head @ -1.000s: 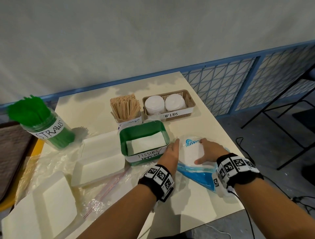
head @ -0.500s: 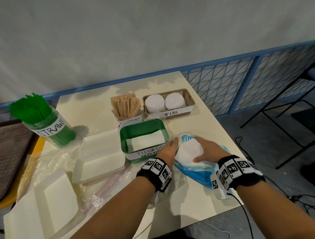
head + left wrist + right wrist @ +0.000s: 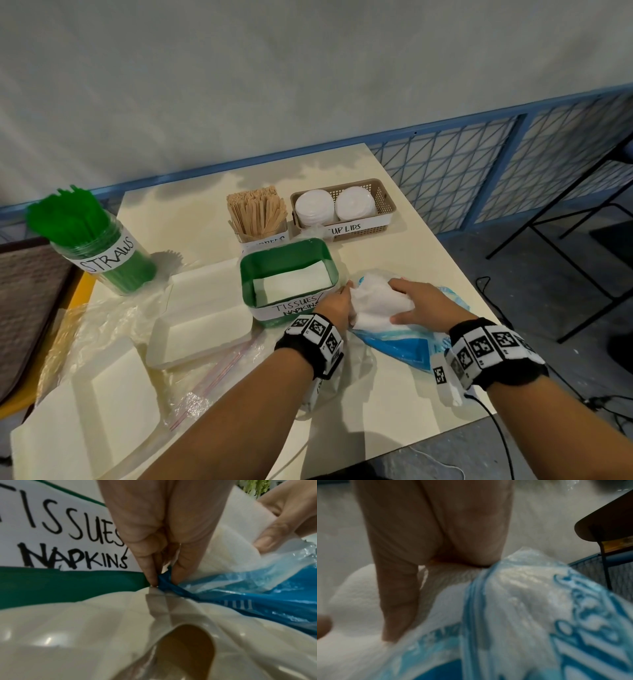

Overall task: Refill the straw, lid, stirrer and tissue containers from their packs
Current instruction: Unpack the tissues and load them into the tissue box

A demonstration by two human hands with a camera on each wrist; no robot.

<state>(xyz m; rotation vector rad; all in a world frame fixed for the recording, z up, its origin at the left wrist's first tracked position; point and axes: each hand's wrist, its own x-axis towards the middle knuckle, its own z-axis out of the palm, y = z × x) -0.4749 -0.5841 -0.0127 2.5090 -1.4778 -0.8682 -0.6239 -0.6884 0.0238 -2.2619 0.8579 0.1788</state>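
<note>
The green tissue container (image 3: pixel 248 270), labelled TISSUES NAPKINS (image 3: pixel 65 536), holds a low white stack. Right of it a blue and clear tissue pack (image 3: pixel 406 347) lies on the table. My left hand (image 3: pixel 342 296) pinches the pack's blue edge (image 3: pixel 165 580) against the tabletop, beside the container. My right hand (image 3: pixel 406 303) grips a thick white tissue stack (image 3: pixel 373 301), thumb under and fingers over, partly out of the pack's open end. In the right wrist view its thumb (image 3: pixel 399 601) presses into the tissues (image 3: pixel 356 595). Straw jar (image 3: pixel 102 253), stirrers (image 3: pixel 257 212) and lid basket (image 3: pixel 380 202) stand behind.
White foam-like trays (image 3: pixel 205 308) and crumpled clear bags (image 3: pixel 113 308) cover the table's left half. The table's right edge (image 3: pixel 455 274) is close to the pack, the front edge just under my wrists. A black chair frame (image 3: pixel 565 246) stands on the floor at right.
My right hand has drawn the tissue stack further out of the pack, and the stack now bulges upward. My left hand has slid back to pinch the pack's edge.
</note>
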